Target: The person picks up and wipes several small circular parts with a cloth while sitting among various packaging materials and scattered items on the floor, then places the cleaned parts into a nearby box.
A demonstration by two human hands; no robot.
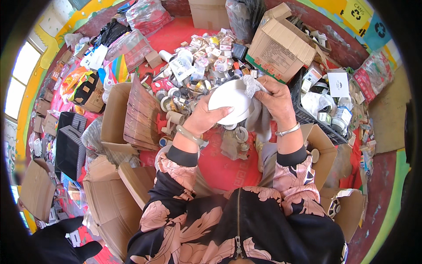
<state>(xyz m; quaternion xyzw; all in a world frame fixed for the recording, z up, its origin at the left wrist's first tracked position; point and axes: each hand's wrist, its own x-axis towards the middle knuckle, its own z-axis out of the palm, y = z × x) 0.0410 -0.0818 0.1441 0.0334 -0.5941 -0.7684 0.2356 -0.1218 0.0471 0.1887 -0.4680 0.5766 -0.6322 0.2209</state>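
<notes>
A round white disc-shaped piece, smooth like a lamp cover or shallow dish, is held up in front of me. My left hand grips its left side, with the thumb lying across the near face. At its upper right edge, my right hand pinches a grey cloth against the rim. The cloth's lower part hangs down below the right hand. Beyond both hands spreads a heap of mixed lamps, small boxes and fittings on red floor covering.
Open cardboard boxes stand at my left, lower left and right. A black crate full of packaged items is at the right. Behind it sits a large carton. Dark baskets lie farther left.
</notes>
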